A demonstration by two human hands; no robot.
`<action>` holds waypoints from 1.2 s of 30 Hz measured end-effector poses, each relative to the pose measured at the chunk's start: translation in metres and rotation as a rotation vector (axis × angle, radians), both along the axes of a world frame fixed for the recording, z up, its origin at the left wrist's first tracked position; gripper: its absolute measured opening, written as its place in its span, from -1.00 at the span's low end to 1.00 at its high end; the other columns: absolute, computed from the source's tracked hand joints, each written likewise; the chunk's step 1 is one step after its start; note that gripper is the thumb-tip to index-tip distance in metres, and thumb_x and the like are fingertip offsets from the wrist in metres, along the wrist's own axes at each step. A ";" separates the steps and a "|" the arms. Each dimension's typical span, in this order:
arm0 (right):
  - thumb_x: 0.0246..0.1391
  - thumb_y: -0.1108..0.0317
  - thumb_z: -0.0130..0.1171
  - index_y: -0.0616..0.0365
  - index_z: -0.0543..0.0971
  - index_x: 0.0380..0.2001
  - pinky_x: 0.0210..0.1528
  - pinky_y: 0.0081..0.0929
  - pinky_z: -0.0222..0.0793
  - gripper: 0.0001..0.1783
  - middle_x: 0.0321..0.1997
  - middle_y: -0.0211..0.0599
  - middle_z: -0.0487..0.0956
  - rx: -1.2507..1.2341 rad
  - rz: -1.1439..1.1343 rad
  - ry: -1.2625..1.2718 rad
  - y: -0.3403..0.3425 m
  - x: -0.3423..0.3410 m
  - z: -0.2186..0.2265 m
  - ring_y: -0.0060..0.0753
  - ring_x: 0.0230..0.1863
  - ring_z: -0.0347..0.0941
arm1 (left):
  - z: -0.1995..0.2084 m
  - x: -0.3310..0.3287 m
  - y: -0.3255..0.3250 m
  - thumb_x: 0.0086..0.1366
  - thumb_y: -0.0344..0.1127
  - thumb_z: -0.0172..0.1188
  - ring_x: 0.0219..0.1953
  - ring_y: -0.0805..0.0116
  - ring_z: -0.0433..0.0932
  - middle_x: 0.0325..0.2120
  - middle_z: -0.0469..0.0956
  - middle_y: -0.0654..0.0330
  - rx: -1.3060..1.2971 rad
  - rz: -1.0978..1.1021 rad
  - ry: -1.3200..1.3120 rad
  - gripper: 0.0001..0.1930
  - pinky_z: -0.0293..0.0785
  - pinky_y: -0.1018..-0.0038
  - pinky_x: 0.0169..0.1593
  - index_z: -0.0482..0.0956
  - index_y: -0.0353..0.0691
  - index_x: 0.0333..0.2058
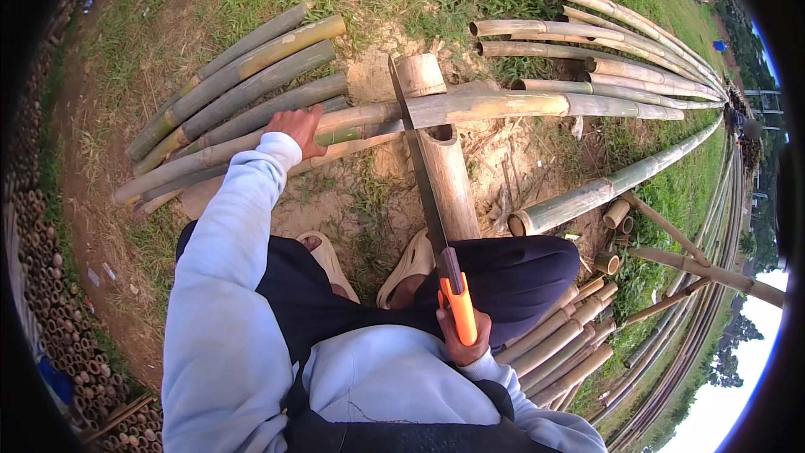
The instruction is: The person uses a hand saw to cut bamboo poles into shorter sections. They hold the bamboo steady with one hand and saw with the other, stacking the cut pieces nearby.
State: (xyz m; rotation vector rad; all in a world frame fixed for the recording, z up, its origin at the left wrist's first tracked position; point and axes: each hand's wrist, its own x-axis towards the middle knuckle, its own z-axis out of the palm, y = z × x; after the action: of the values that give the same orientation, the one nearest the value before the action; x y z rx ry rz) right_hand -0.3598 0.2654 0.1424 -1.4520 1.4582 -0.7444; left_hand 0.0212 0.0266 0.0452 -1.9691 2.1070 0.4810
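My right hand [466,337] is wrapped round the orange handle of a handsaw [428,189]. Its long dark blade points away from me and crosses a bamboo pole [495,106]. The pole lies crosswise over a short, thick bamboo log [454,180], whose hollow shows just under it. To the left of the blade, my left hand [298,129] is closed over the bamboo, fingers curled down its far and near sides. Whether the teeth are in a cut cannot be made out. Another short bamboo piece [421,75] sits beyond the blade.
Several cut green bamboo lengths [251,67] lie at the left. Long poles [620,59] fan out at the right, with a single thick pole [616,184] nearer. Short pieces [562,344] are stacked by my right knee, beside a pole frame [708,273]. Stacked bamboo ends [63,319] line the left edge.
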 end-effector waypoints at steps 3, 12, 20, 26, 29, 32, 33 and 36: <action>0.19 0.45 0.27 0.33 0.64 -0.17 -0.29 -0.52 0.47 -0.81 -0.47 -0.27 0.63 0.116 -0.013 -0.094 -0.048 0.012 -0.020 -0.59 -0.39 0.55 | 0.002 -0.004 -0.001 0.01 0.05 0.49 -0.13 -0.10 0.67 -0.22 0.68 -0.12 0.014 0.002 0.008 -0.29 0.57 0.08 -0.03 0.45 -0.24 0.04; 0.23 0.46 0.25 0.29 0.58 -0.29 -0.39 -0.55 0.38 -0.90 -0.51 -0.39 0.54 0.175 -0.058 -0.201 -0.075 0.039 -0.032 -0.67 -0.44 0.43 | 0.006 0.001 -0.002 0.01 0.05 0.48 -0.12 -0.11 0.67 -0.23 0.69 -0.11 -0.015 -0.009 0.014 -0.32 0.56 0.08 -0.01 0.46 -0.23 -0.01; 0.21 0.39 0.30 0.35 0.62 -0.26 -0.46 -0.53 0.31 -0.80 -0.59 -0.44 0.49 0.088 -0.025 -0.096 -0.108 0.037 -0.043 -0.70 -0.51 0.33 | 0.002 -0.005 -0.005 0.01 0.03 0.48 -0.12 -0.11 0.67 -0.23 0.69 -0.11 -0.009 -0.004 0.011 -0.33 0.56 0.08 0.00 0.46 -0.24 0.00; 0.19 0.43 0.31 0.32 0.56 -0.36 -0.44 -0.50 0.34 -0.84 -0.59 -0.38 0.51 -0.027 -0.014 -0.145 -0.117 0.057 -0.044 -0.59 -0.53 0.37 | 0.002 -0.002 -0.003 0.02 0.05 0.47 -0.10 -0.11 0.66 -0.23 0.68 -0.09 -0.004 -0.007 0.024 -0.31 0.54 0.07 0.02 0.45 -0.23 0.03; 0.21 0.50 0.23 0.34 0.61 -0.20 -0.34 -0.54 0.41 -0.86 -0.51 -0.37 0.56 0.087 -0.013 -0.120 -0.027 0.018 0.003 -0.61 -0.46 0.45 | 0.002 0.001 0.000 0.01 0.05 0.48 -0.10 -0.12 0.66 -0.22 0.68 -0.09 0.026 0.016 0.006 -0.30 0.53 0.07 0.02 0.45 -0.22 0.04; 0.21 0.45 0.25 0.36 0.62 -0.20 -0.30 -0.56 0.44 -0.83 -0.49 -0.35 0.59 0.078 0.004 -0.065 0.002 -0.003 0.010 -0.60 -0.44 0.48 | 0.003 -0.003 -0.002 0.01 0.04 0.48 -0.10 -0.12 0.65 -0.21 0.68 -0.09 0.023 0.023 0.010 -0.29 0.53 0.07 0.02 0.45 -0.22 0.05; 0.21 0.44 0.25 0.35 0.62 -0.22 -0.32 -0.55 0.43 -0.83 -0.51 -0.35 0.58 0.087 0.030 -0.108 -0.021 0.007 0.008 -0.60 -0.45 0.47 | 0.002 -0.003 0.000 0.01 0.03 0.48 -0.10 -0.12 0.65 -0.21 0.68 -0.10 0.014 0.028 0.016 -0.29 0.53 0.07 0.02 0.45 -0.22 0.05; 0.21 0.40 0.29 0.32 0.60 -0.34 -0.45 -0.48 0.32 -0.83 -0.61 -0.33 0.49 0.095 0.012 -0.056 -0.107 0.032 -0.049 -0.61 -0.55 0.34 | 0.005 -0.008 -0.005 0.00 0.02 0.49 -0.08 -0.09 0.65 -0.22 0.68 -0.09 0.022 0.040 0.024 -0.28 0.53 0.08 0.04 0.45 -0.22 0.06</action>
State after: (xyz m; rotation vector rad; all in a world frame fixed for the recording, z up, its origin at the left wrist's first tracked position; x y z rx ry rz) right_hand -0.3274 0.1585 0.0930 -1.3566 1.4219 -0.6937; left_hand 0.0130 0.0216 0.0505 -2.0071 2.0708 0.5357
